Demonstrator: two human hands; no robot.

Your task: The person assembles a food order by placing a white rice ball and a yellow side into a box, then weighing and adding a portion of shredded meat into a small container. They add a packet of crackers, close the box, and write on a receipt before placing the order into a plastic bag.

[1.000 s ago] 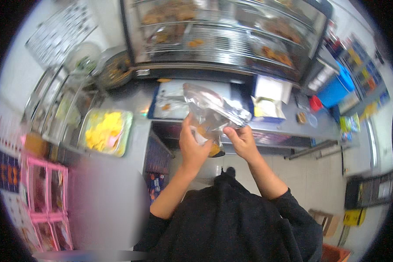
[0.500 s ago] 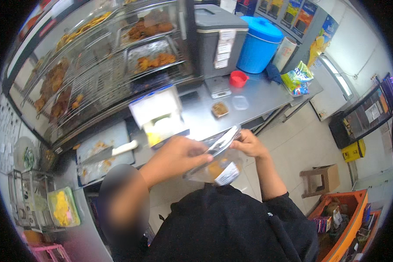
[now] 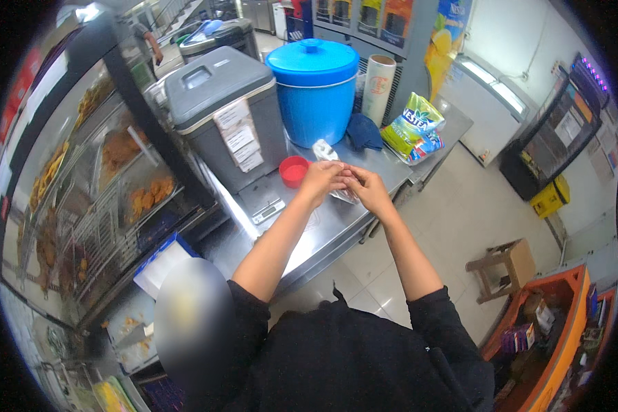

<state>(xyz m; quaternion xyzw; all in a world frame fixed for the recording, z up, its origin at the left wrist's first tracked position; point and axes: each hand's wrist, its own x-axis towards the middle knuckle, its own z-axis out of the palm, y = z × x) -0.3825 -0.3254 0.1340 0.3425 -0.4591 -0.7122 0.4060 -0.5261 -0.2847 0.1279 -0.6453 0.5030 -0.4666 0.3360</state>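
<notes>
My left hand (image 3: 323,181) and my right hand (image 3: 368,189) meet over the right part of the steel counter, fingers closed together at a plastic pouch (image 3: 325,150). The pouch's pale upper end shows beyond my fingers and a little of its lower part below them; my hands hide the middle. Just left of my left hand is a red cup (image 3: 294,172). Nearer to me lies a small kitchen scale (image 3: 268,211). Behind my hands stands a large blue lidded bucket (image 3: 314,96).
A grey cooler box (image 3: 230,117) stands left of the bucket. To its right are a plastic-film roll (image 3: 378,88), a dark blue cloth (image 3: 364,132) and a green drink-powder bag (image 3: 413,130). A glass food cabinet (image 3: 103,178) fills the left. A stool (image 3: 502,269) and an orange bin (image 3: 542,343) stand right.
My view has swung to the right. Both hands have moved with the pouch from in front of my body out over the counter, close to the red cup and bucket.
</notes>
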